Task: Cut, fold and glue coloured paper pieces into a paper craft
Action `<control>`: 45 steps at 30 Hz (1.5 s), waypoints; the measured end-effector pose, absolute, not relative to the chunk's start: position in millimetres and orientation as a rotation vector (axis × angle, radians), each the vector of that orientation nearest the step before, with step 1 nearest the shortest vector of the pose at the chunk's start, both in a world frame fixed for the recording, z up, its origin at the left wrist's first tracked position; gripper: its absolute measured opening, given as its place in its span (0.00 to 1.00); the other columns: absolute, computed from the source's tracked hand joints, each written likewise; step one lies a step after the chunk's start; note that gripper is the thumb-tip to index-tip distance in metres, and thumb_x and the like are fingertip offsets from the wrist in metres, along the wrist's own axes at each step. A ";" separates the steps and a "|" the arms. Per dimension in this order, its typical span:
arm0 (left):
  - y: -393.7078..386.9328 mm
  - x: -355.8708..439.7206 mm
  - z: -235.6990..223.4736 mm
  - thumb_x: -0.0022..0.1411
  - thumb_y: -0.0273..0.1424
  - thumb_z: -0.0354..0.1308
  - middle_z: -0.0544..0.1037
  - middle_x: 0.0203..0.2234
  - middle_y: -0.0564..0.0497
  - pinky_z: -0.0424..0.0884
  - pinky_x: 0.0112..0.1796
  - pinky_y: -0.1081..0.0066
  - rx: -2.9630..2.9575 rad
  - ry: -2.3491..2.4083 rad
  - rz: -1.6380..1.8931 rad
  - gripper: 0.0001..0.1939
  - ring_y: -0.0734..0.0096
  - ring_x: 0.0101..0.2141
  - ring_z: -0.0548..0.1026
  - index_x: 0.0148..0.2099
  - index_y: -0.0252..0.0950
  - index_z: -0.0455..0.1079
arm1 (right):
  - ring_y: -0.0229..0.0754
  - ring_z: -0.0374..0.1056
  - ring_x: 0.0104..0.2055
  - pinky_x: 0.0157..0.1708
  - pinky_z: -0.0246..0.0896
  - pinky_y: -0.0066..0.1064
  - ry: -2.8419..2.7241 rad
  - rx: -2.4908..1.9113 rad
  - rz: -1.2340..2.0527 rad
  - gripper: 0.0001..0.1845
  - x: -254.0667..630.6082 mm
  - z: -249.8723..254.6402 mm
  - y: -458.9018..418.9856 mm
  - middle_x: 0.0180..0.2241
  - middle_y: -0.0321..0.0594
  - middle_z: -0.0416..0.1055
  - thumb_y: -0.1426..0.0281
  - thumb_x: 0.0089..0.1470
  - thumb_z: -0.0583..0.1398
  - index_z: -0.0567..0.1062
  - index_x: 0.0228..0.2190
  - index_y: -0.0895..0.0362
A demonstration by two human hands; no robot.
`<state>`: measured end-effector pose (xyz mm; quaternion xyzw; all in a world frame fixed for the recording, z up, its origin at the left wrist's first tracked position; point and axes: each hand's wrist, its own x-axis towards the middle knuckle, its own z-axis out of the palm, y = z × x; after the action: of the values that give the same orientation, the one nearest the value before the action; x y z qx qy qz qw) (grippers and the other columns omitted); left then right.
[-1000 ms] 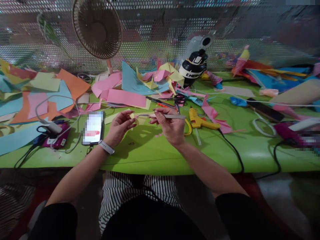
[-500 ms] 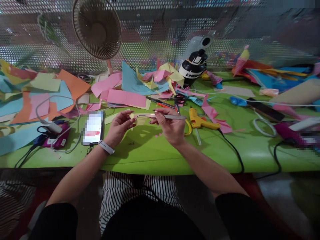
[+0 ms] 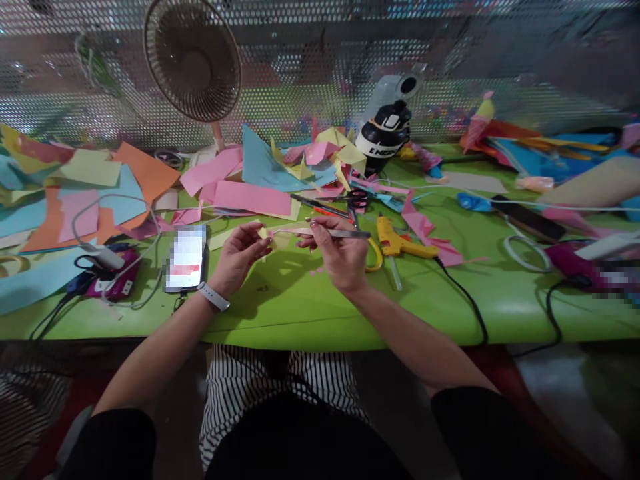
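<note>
Between the thumb and fingers of my left hand (image 3: pixel 236 259) is a small piece of yellow paper (image 3: pixel 263 233), partly hidden by the fingertips. My right hand (image 3: pixel 346 259) is closed around metal tweezers (image 3: pixel 354 234), held almost level and pointing left. Their thin tip meets the piece at my left fingertips, where a tiny spot of pink shows; I cannot make out whether the tip grips it. Below the tweezers, tiny pink paper bits (image 3: pixel 316 271) lie on the green tabletop (image 3: pixel 300 313).
A yellow glue gun (image 3: pixel 403 245) with a black cord lies right of my right hand, near scissors (image 3: pixel 356 199). Left stand a lit phone (image 3: pixel 185 259) and a purple power strip (image 3: pixel 116 283). Behind are coloured paper sheets (image 3: pixel 253 197), a fan (image 3: pixel 193 63) and a bottle (image 3: pixel 383 140).
Both hands stay nearly in place. The tweezers' tip has shifted very slightly at the left fingertips, and a pink spot now shows there. The whole view has moved a little.
</note>
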<state>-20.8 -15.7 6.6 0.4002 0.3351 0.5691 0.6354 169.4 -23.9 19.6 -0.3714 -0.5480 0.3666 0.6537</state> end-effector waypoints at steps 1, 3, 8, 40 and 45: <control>-15.9 -20.7 6.8 0.50 0.25 0.72 0.75 0.30 0.56 0.76 0.38 0.76 0.915 0.763 1.301 0.17 0.78 0.34 0.77 0.43 0.37 0.73 | 0.37 0.76 0.24 0.23 0.70 0.27 -1.230 -0.837 0.838 0.14 168.9 19.7 -23.6 0.24 0.33 0.77 0.57 0.57 0.64 0.75 0.37 0.55; -16.4 -20.7 6.9 0.50 0.25 0.72 0.75 0.30 0.56 0.76 0.38 0.76 0.919 0.761 1.303 0.17 0.78 0.34 0.77 0.42 0.37 0.73 | 0.37 0.76 0.24 0.23 0.71 0.26 -1.210 -0.836 0.852 0.14 168.3 19.3 -22.5 0.24 0.33 0.77 0.58 0.57 0.64 0.74 0.37 0.55; -16.7 -21.2 5.9 0.51 0.26 0.71 0.77 0.32 0.55 0.76 0.38 0.76 0.926 0.760 1.315 0.16 0.77 0.35 0.78 0.42 0.37 0.72 | 0.37 0.76 0.23 0.23 0.71 0.27 -1.193 -0.861 0.875 0.15 167.4 18.8 -21.1 0.24 0.34 0.77 0.57 0.56 0.64 0.74 0.37 0.56; 2.0 -30.8 4.7 0.41 0.31 0.77 0.79 0.28 0.57 0.69 0.25 0.81 0.817 0.978 1.464 0.18 0.80 0.27 0.75 0.34 0.40 0.75 | 0.45 0.77 0.46 0.42 0.76 0.42 -2.544 -0.513 0.006 0.15 225.8 -24.6 -44.5 0.48 0.49 0.79 0.76 0.65 0.54 0.79 0.46 0.57; 4.2 -32.9 2.9 0.43 0.34 0.77 0.80 0.32 0.55 0.71 0.27 0.80 0.796 0.978 1.515 0.17 0.76 0.34 0.78 0.35 0.40 0.76 | 0.44 0.74 0.51 0.48 0.74 0.43 -2.592 -0.532 0.105 0.17 226.2 -30.4 -38.6 0.52 0.49 0.76 0.77 0.64 0.54 0.77 0.50 0.58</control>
<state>-32.9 4.2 2.9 0.3368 0.4138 0.6405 0.5523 226.2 -38.6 -30.4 -0.1947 -0.9492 0.0385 0.2443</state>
